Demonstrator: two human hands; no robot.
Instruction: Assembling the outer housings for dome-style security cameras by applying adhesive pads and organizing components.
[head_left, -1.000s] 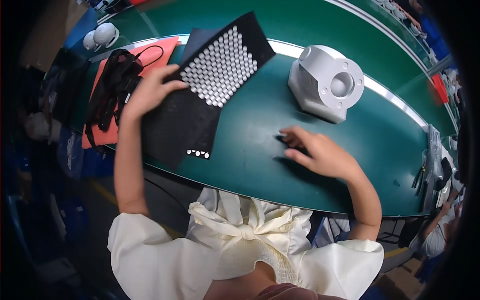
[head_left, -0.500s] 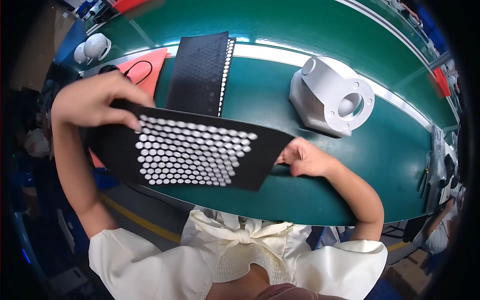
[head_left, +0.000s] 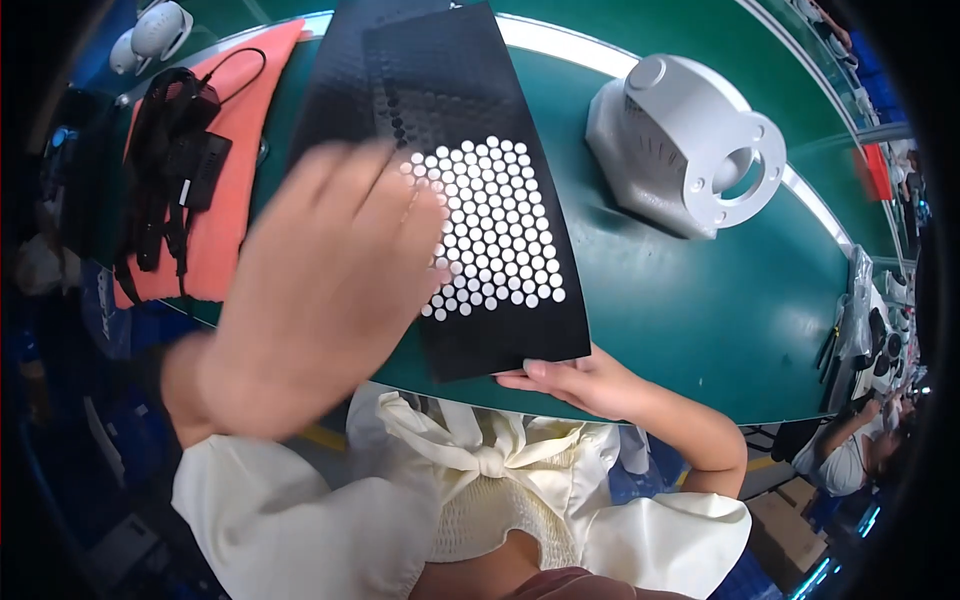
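Note:
A black sheet [head_left: 510, 345] with rows of round white pads [head_left: 500, 220] slants over the near edge of the green table, pad side up. My right hand [head_left: 580, 386] grips its near edge, with the thumb on top and the fingers under it. My left hand [head_left: 325, 280], smeared by motion, is over the sheet's left side and hides part of the pads. Whether its fingertips touch the sheet does not show. Another dark sheet [head_left: 325, 95] lies to the left, partly covered by the first. To the right stands a white plastic housing [head_left: 665, 150] with a ring-shaped flange.
On the left a salmon-coloured mat [head_left: 238, 200] carries a black adapter with cables [head_left: 205, 165]. White rounded devices [head_left: 160, 35] sit at the far left. A clear plastic bag [head_left: 858, 310] lies by the table's right end. Another person [head_left: 850, 445] is at the far right.
The sheet has swung from crosswise to lengthwise, over the other dark sheet. My left hand has left its upper-left corner and moved right and down. My right hand has moved down with its edge.

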